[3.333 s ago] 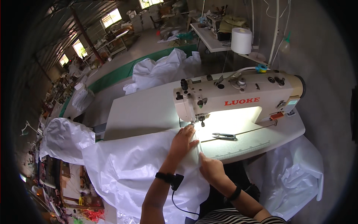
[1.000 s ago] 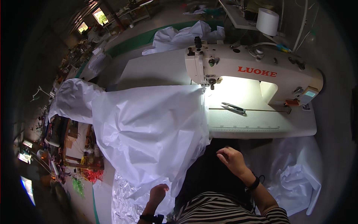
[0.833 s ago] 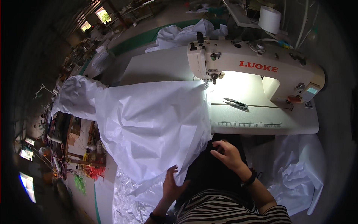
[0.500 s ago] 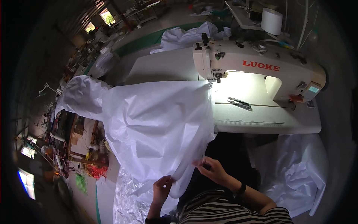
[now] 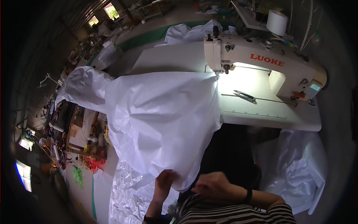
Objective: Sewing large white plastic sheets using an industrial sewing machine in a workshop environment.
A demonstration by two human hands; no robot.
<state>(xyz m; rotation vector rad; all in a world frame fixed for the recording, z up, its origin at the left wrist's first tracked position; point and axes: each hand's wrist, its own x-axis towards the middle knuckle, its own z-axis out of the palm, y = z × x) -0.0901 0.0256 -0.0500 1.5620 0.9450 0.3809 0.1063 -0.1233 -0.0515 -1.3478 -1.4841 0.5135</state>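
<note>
A wide white sheet [image 5: 160,119], thin and slightly shiny, hangs from the needle area of the sewing machine [image 5: 253,56] down toward my body. At its lower edge my left hand [image 5: 163,183] is closed, with the edge pinched in its fingers. My right hand [image 5: 215,184] is just right of that edge, close to my striped top; its fingers look curled but are smeared by motion, and whether they touch the sheet I cannot tell. The sheet's upper right corner lies under the lit presser foot [image 5: 217,74].
Thread snips [image 5: 245,96] lie on the machine bed. A large white thread cone [image 5: 276,22] stands behind the machine. More white sheeting [image 5: 294,168] hangs at the right. At the left is a wooden frame [image 5: 80,149] near red and green strands.
My right hand has moved away from the sheet's edge, down toward my body. My left hand keeps its pinch and is slightly higher. The whole view has shifted a little.
</note>
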